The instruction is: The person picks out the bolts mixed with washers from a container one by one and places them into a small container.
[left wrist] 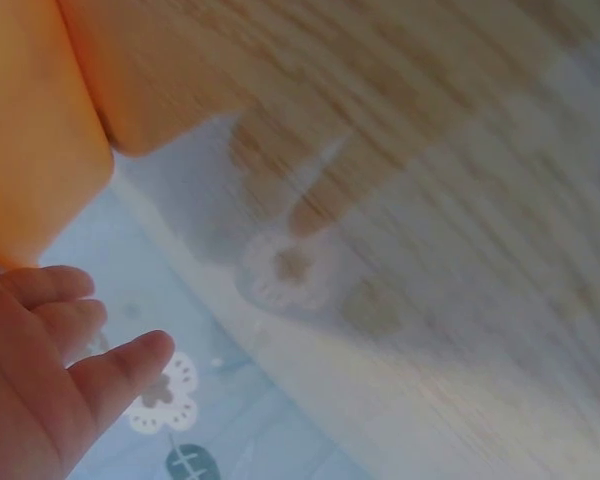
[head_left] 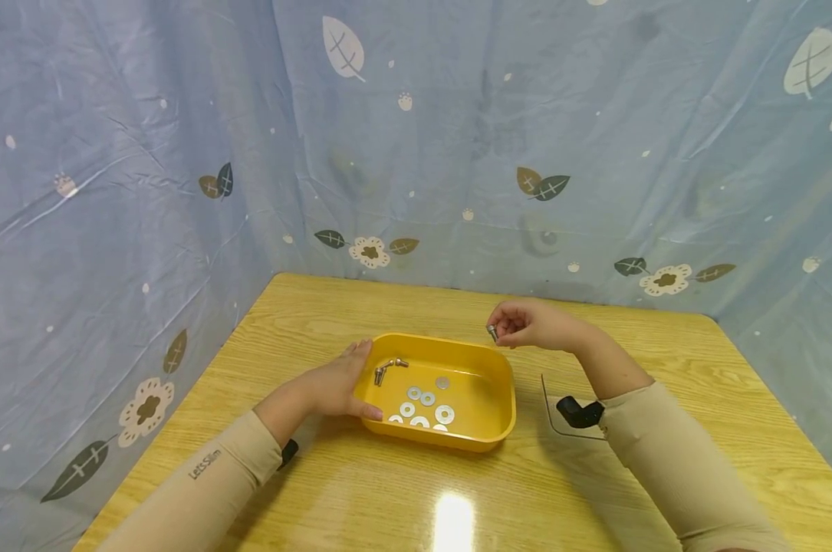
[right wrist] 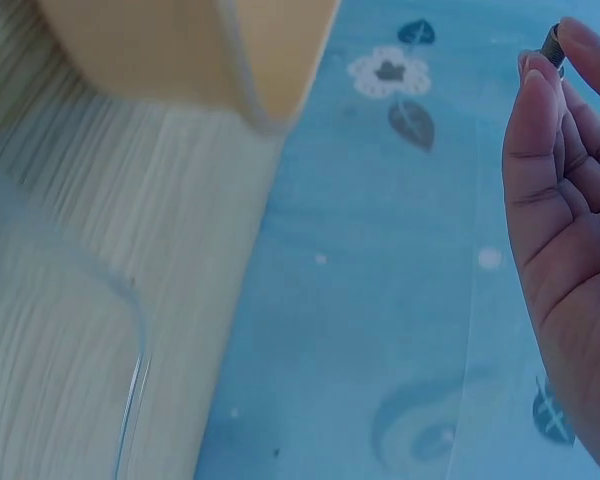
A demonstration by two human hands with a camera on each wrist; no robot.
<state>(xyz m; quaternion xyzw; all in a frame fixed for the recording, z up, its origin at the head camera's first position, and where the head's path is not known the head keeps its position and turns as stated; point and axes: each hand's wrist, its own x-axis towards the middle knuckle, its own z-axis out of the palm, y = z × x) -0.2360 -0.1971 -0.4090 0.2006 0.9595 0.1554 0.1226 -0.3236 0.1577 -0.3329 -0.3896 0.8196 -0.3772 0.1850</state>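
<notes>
A yellow tray (head_left: 457, 439) stands on the table, with several flat washers (head_left: 445, 415) and a few small screws (head_left: 379, 376) inside. At its left end my left hand (head_left: 333, 383) rests on the rim, thumb at the near left corner. In the left wrist view, the left hand's fingers (left wrist: 120, 375) are spread beside the orange-looking tray wall (left wrist: 30, 150). Beyond the tray's right back corner, my right hand (head_left: 536, 326) pinches one screw (head_left: 492, 332) in the air. The right wrist view has the right hand (right wrist: 580, 230) holding the screw (right wrist: 553, 47) between thumb and fingertips.
A wooden table (head_left: 360, 491) lies under the tray. Right of the tray, a clear sheet or plate with a dark edge (head_left: 550, 414) lies near the right forearm. A blue patterned curtain (head_left: 457, 153) hangs behind and at both sides.
</notes>
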